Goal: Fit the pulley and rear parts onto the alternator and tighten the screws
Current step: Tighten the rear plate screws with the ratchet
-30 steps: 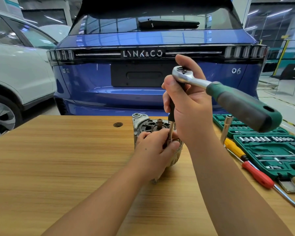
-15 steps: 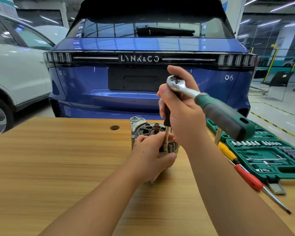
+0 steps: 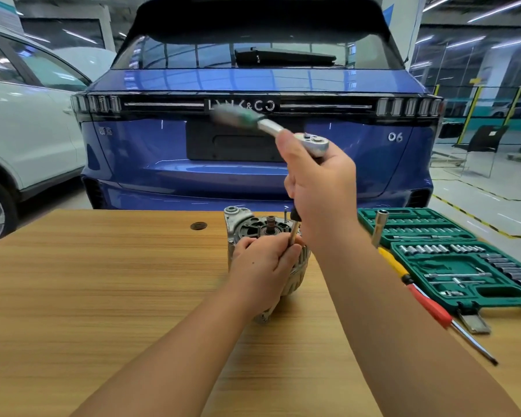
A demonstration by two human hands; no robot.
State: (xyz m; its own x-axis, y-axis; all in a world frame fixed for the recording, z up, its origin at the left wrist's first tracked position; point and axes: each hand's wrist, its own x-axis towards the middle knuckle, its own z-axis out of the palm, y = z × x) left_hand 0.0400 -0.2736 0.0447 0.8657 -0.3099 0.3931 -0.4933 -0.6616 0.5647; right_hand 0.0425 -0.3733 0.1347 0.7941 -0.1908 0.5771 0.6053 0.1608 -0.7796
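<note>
A blue car (image 3: 253, 145) is parked behind the table (image 3: 103, 281), a white car (image 3: 21, 130) beside it. A green socket case (image 3: 451, 266) lies open at the table's right edge, with a red-and-yellow screwdriver (image 3: 415, 293) just in front of it. The alternator (image 3: 253, 233) is stood near the middle of the far edge, rear face up, its shaft exposed.

It is steadied by the left hand (image 3: 265, 266), whose fingers are curled over its near rim and around the foot of the extension (image 3: 294, 233). The ratchet (image 3: 310, 142) is gripped at its head by the right hand (image 3: 319, 188), which is closed round the top of the extension.

The green handle (image 3: 238, 114), pointed right a second ago, is now swung to the left and blurred. A turn of the ratchet is judged to be in progress, so a rear screw is probably being driven down; whether it is seated cannot be told, since the socket tip is hidden by the left hand.
</note>
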